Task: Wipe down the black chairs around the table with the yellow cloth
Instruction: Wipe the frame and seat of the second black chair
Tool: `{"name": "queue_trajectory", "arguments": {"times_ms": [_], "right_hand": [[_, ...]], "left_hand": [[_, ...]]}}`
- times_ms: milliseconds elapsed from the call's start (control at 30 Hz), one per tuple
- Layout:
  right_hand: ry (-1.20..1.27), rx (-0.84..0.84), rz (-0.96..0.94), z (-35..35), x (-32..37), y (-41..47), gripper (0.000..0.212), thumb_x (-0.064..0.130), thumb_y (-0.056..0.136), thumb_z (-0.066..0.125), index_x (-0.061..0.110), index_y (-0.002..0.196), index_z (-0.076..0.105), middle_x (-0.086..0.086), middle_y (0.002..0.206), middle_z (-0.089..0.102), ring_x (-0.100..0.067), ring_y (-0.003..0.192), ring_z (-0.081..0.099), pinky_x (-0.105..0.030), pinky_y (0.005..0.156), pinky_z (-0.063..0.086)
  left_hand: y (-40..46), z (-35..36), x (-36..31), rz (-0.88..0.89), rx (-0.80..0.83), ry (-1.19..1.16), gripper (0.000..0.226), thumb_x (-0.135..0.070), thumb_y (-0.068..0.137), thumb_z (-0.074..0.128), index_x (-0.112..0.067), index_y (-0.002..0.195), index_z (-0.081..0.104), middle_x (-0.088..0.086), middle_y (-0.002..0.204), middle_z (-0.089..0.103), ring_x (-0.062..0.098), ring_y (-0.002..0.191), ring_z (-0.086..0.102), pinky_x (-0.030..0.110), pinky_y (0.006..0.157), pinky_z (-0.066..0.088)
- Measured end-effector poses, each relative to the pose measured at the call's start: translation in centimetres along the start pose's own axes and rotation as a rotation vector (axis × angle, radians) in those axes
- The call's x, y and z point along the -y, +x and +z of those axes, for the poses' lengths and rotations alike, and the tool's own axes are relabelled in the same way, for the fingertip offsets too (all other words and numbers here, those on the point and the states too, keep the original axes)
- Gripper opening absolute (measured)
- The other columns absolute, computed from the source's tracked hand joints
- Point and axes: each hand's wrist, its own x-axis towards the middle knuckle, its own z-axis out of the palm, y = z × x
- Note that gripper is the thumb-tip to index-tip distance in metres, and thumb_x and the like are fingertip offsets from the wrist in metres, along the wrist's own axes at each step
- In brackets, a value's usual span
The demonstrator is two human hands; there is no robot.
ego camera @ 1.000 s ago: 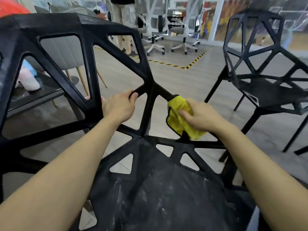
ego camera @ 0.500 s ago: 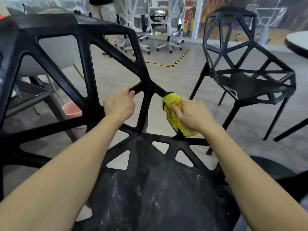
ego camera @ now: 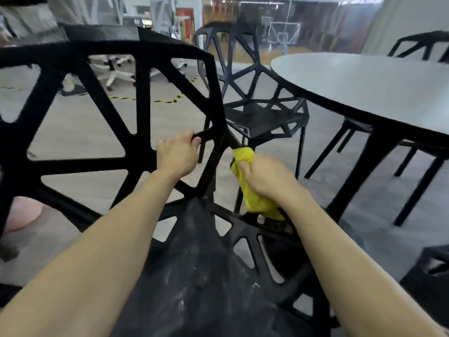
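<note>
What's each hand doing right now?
Left hand: closed, gripping a bar of the black chair.
Right hand: closed, holding the yellow cloth against the chair.

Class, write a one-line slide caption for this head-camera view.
Left hand grips the near black chair while the right hand rubs a yellow cloth along its strut.

I see both my bare forearms reaching forward from the bottom corners, converging toward the middle. My left hand [ego camera: 177,158] is knuckles-up, fingers curled over a black lattice strut of the near black plastic chair [ego camera: 143,113]. My right hand [ego camera: 263,176] sits just beside it, lower and to the right, fingers bunched round a crumpled yellow cloth [ego camera: 252,198], thumb pressed on top.
</note>
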Motion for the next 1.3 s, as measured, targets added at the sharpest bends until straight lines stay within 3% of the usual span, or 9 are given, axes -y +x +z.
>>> {"name": "queue_trajectory", "arguments": {"times_ms": [133, 267, 467, 600, 700, 800, 900, 1100, 1300], "right_hand": [[0.060, -0.067, -0.056, -1.1, 2.9, 3.7, 0.048, 0.043, 0.112, 0.043, 0.000, 0.125, 0.059, -0.026, 0.125, 0.066, -0.045, 0.114, 0.062, -0.042, 0.079, 0.042], [-0.026, -0.098, -0.031, 0.7, -2.3, -4.7, 0.045, 0.051, 0.111, 0.039, 0.010, 0.124, 0.052, -0.018, 0.113, 0.067, -0.043, 0.103, 0.065, -0.043, 0.070, 0.039], [-0.099, 0.000, 0.119, 1.8, -8.1, -13.3, 0.042, 0.059, 0.107, 0.037, 0.018, 0.104, 0.044, -0.012, 0.099, 0.072, -0.041, 0.096, 0.067, -0.047, 0.078, 0.048], [-0.127, 0.066, 0.067, 0.2, -3.7, -8.6, 0.047, 0.053, 0.111, 0.036, 0.009, 0.108, 0.054, -0.018, 0.113, 0.069, -0.041, 0.108, 0.064, -0.044, 0.084, 0.045], [-0.035, -0.006, -0.019, -0.6, 1.9, -1.2, 0.045, 0.045, 0.112, 0.039, 0.006, 0.103, 0.059, -0.022, 0.112, 0.068, -0.042, 0.110, 0.063, -0.042, 0.080, 0.042], [0.000, -0.091, -0.035, -0.2, 5.1, 2.7, 0.048, 0.043, 0.112, 0.040, 0.001, 0.119, 0.061, -0.024, 0.121, 0.068, -0.044, 0.113, 0.062, -0.044, 0.083, 0.044], [-0.045, -0.156, -0.002, 2.0, 2.0, -0.9, 0.052, 0.053, 0.110, 0.040, 0.005, 0.127, 0.053, -0.023, 0.115, 0.069, -0.045, 0.107, 0.064, -0.045, 0.073, 0.040], [-0.182, -0.229, 0.149, 4.8, -6.0, -14.3, 0.043, 0.063, 0.106, 0.035, 0.020, 0.101, 0.037, -0.006, 0.094, 0.072, -0.038, 0.085, 0.071, -0.042, 0.061, 0.037], [-0.146, -0.080, -0.042, 5.4, -0.7, -4.3, 0.046, 0.058, 0.109, 0.035, 0.012, 0.109, 0.044, -0.019, 0.105, 0.071, -0.045, 0.097, 0.067, -0.046, 0.070, 0.040]], "left_hand": [[0.3, 0.1, 0.5, 0.024, -0.013, -0.006, 0.030, -0.042, 0.113, 0.038, -0.021, 0.097, 0.051, 0.012, 0.097, 0.068, 0.043, 0.097, 0.062, 0.049, 0.087, 0.039], [0.4, 0.5, 1.4, 0.055, -0.032, 0.007, 0.034, -0.044, 0.114, 0.037, -0.022, 0.091, 0.048, 0.004, 0.080, 0.060, 0.040, 0.084, 0.059, 0.049, 0.086, 0.040], [0.8, 1.4, 1.9, 0.078, -0.062, -0.057, 0.033, -0.045, 0.112, 0.038, -0.024, 0.091, 0.051, -0.005, 0.069, 0.054, 0.034, 0.076, 0.052, 0.047, 0.094, 0.034], [0.8, 1.1, 3.2, 0.076, -0.062, -0.115, 0.033, -0.047, 0.111, 0.039, -0.025, 0.093, 0.055, -0.003, 0.072, 0.061, 0.035, 0.083, 0.058, 0.042, 0.092, 0.027], [0.7, 0.7, 3.7, 0.079, -0.054, -0.114, 0.033, -0.048, 0.111, 0.039, -0.025, 0.093, 0.055, -0.002, 0.075, 0.062, 0.036, 0.086, 0.059, 0.043, 0.092, 0.027], [0.8, 0.5, 4.3, 0.073, -0.055, -0.125, 0.034, -0.049, 0.110, 0.039, -0.025, 0.093, 0.055, -0.001, 0.075, 0.061, 0.037, 0.087, 0.059, 0.042, 0.091, 0.028], [0.7, 0.6, 4.8, 0.059, -0.067, -0.105, 0.035, -0.051, 0.110, 0.038, -0.026, 0.093, 0.056, 0.000, 0.073, 0.060, 0.040, 0.089, 0.057, 0.044, 0.091, 0.032], [0.2, -0.3, 4.5, 0.022, -0.046, -0.108, 0.036, -0.055, 0.111, 0.041, -0.027, 0.100, 0.060, 0.004, 0.082, 0.061, 0.043, 0.101, 0.053, 0.047, 0.085, 0.040], [1.7, -1.8, 10.2, -0.099, -0.055, 0.024, 0.031, -0.051, 0.112, 0.037, -0.029, 0.099, 0.055, 0.012, 0.093, 0.070, 0.043, 0.101, 0.066, 0.050, 0.093, 0.039]]}}
